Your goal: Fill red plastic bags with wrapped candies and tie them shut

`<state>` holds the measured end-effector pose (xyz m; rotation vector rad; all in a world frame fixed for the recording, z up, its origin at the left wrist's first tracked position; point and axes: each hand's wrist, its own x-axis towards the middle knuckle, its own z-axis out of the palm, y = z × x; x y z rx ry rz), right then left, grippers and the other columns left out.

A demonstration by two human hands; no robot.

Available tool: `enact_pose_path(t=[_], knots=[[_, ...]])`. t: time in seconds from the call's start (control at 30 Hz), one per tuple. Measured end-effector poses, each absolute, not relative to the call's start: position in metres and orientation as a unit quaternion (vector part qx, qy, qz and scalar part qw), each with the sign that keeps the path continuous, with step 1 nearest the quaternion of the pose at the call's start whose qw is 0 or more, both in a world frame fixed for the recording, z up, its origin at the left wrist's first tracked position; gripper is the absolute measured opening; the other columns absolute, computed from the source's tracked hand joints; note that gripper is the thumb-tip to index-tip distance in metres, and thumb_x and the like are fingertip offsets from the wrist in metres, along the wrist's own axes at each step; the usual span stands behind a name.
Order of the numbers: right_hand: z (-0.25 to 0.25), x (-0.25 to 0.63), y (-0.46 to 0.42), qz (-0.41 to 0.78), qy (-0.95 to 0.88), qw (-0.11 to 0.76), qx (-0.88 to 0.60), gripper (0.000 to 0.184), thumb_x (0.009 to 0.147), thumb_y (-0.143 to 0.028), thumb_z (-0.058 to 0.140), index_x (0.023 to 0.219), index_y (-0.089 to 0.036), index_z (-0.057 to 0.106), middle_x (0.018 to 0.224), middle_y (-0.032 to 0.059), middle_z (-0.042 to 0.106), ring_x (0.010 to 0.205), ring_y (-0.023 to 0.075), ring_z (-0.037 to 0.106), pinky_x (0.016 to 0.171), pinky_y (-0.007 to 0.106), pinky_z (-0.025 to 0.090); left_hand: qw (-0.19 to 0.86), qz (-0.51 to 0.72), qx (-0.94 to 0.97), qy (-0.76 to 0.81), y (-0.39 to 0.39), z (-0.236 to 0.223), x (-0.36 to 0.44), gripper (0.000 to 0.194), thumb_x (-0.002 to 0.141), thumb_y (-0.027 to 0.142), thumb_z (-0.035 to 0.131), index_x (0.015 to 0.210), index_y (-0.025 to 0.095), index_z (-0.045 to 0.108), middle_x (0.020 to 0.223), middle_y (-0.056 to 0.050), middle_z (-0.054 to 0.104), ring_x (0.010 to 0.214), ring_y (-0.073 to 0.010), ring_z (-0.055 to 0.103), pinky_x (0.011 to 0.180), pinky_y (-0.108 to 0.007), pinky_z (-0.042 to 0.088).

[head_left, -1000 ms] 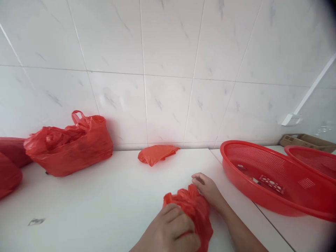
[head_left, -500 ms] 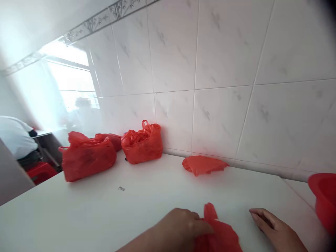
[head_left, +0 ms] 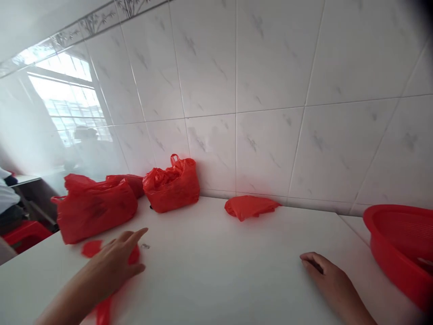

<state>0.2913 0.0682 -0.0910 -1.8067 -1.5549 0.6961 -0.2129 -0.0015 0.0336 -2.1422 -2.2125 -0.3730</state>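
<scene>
At the left, my left hand [head_left: 113, 264] is open, its thumb and fingers apart. Under and around it lies a thin red plastic bag [head_left: 103, 310], partly hidden by the hand and forearm. Whether the palm touches this bag I cannot tell. My right hand [head_left: 326, 275] rests on the white table at the right, fingers curled and tips together against the thumb, with nothing visible in them. A flat, folded red plastic bag [head_left: 250, 206] lies by the wall, beyond both hands.
A filled red bag [head_left: 98, 210] stands at the table's left, another red bag [head_left: 174, 187] beside it near the tiled wall. A red plastic basin [head_left: 392, 253] sits at the right. A small dark mark [head_left: 145, 246] is on the white table [head_left: 216, 266]. Part of a person [head_left: 7, 196] shows far left.
My left hand has moved left with the red plastic bag and its fingers have spread off it. The right hand stays curled on the table. The view has turned right, showing more of the basin.
</scene>
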Motion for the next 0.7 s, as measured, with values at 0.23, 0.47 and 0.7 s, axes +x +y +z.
enact_pose_path(t=[0.23, 0.47, 0.7], knots=[[-0.086, 0.286, 0.063, 0.261, -0.604, 0.337, -0.673, 0.026, 0.083, -0.043, 0.041, 0.09, -0.026, 0.06, 0.101, 0.0016, 0.067, 0.095, 0.0225, 0.061, 0.082, 0.033, 0.045, -0.239, -0.241, -0.793, -0.505, 0.065, 0.026, -0.09, 0.065, 0.073, 0.023, 0.063, 0.135, 0.032, 0.044, 0.143, -0.005, 0.043, 0.122, -0.0252, 0.049, 0.097, -0.039, 0.044], [-0.088, 0.284, 0.066, 0.251, -0.605, 0.356, -0.666, 0.023, 0.083, -0.037, 0.041, 0.086, -0.024, 0.06, 0.096, 0.0025, 0.067, 0.091, 0.0218, 0.061, 0.08, 0.032, 0.044, -0.228, -0.394, -0.714, -0.532, 0.171, -0.023, 0.015, 0.093, 0.059, 0.019, 0.078, 0.141, 0.025, 0.033, 0.156, -0.012, 0.012, 0.143, -0.034, 0.005, 0.11, -0.048, 0.021], [-0.093, 0.281, 0.071, 0.226, -0.601, 0.385, -0.663, 0.026, 0.085, -0.043, 0.043, 0.089, -0.024, 0.06, 0.076, 0.0014, 0.064, 0.072, 0.0194, 0.059, 0.068, 0.03, 0.043, -0.379, -0.487, -0.588, -0.523, 0.19, -0.06, 0.038, 0.029, 0.085, 0.04, 0.057, 0.097, 0.014, 0.061, 0.097, -0.005, 0.065, 0.089, -0.0214, 0.061, 0.079, -0.039, 0.048]])
